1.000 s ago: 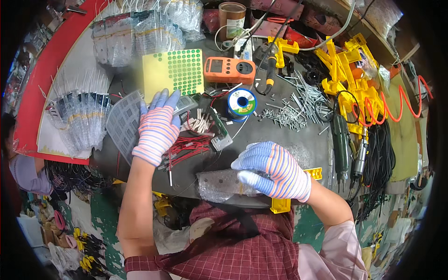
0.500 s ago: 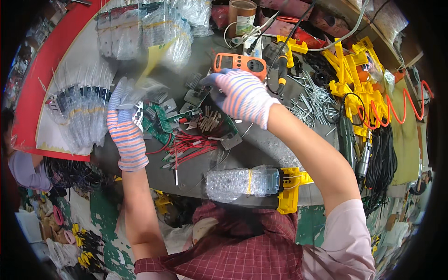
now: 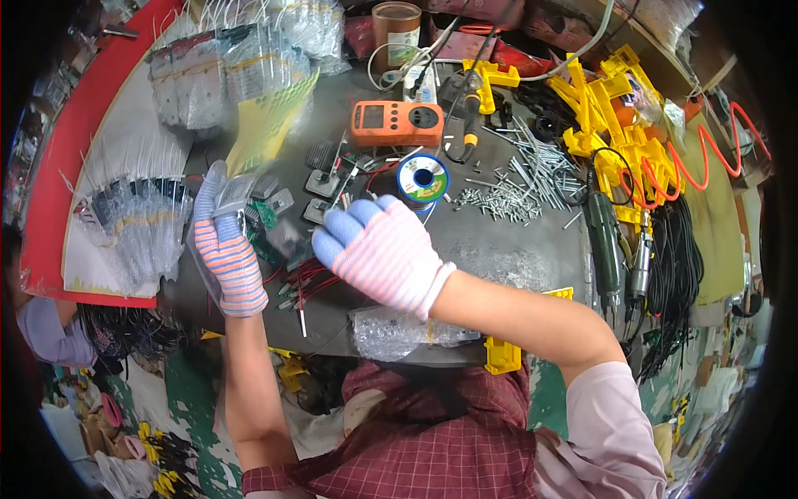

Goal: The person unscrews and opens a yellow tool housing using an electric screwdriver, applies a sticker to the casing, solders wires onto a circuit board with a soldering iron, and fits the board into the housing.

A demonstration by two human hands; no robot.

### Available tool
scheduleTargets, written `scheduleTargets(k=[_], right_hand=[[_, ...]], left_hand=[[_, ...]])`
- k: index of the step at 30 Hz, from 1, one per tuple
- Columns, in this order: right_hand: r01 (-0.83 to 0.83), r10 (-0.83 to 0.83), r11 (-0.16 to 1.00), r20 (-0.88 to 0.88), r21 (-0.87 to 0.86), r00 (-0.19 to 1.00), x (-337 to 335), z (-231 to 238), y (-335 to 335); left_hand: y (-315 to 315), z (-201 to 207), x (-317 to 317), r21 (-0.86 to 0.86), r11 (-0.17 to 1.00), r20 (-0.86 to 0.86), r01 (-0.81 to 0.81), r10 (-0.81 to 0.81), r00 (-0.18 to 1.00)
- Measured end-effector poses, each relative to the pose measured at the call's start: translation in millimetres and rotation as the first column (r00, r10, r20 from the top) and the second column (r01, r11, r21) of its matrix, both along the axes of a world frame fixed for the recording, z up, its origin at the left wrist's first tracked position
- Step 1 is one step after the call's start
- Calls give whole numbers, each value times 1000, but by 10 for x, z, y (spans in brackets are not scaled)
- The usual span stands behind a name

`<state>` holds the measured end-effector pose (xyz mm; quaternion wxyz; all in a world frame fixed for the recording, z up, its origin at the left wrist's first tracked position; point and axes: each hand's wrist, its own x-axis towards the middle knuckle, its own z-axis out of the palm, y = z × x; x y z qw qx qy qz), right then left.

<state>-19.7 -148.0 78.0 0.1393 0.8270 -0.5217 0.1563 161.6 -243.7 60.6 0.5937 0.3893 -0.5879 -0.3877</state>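
My left hand [image 3: 226, 249], in a striped glove, is closed round a clear plastic piece [image 3: 236, 195] at the left of the grey bench. A yellow-green patterned sheet [image 3: 268, 125] stands up just beyond its fingertips; whether the hand holds this too is unclear. My right hand [image 3: 378, 254], gloved alike, has its fingers curled over the near side of a parts pile. Anything in its grip is hidden. Around the hands lie green circuit boards [image 3: 264, 214], small clear-covered modules [image 3: 322, 183] and red wires [image 3: 314, 276]. A solder spool [image 3: 406, 176] stands beyond my right hand.
An orange multimeter [image 3: 382, 137] and a soldering iron [image 3: 471, 121] lie at the back. Screws [image 3: 507, 198] and yellow plastic brackets [image 3: 598, 108] spread to the right, near an electric screwdriver [image 3: 602, 237]. Bubble-wrapped pieces [image 3: 391, 331] lie at the front edge, bagged bundles [image 3: 145, 224] at left.
My right hand has come nearer to me and left from beside the multimeter, uncovering the solder spool. The yellow-green sheet, blurred before, now shows clearly. The whole view has shifted slightly.
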Motion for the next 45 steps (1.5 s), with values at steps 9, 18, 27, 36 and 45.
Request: scheduleTargets(k=[9,18,27,36,45], right_hand=[[-172,281,894,219,-414,934,-559,2,493],[140,210,954,925,-264,317,-1242,-267,1064],[239,38,928,710,-286,703,-1262,-155,1306],[126,-42,992,965,10,257,-1251,-32,1533],[-147,-323,946,871,288,-371,-1265,59,1767]], left_hand=[[-94,-251,-61,-176,983,161,-52,80,984],[-118,-401,-42,-326,945,408,43,100,908],[958,308,-453,-13,856,442,517,-459,771],[1886,-22,-1089,391,507,-507,768,-577,640],[2174,91,-1308,195,795,13,574,-587,809]])
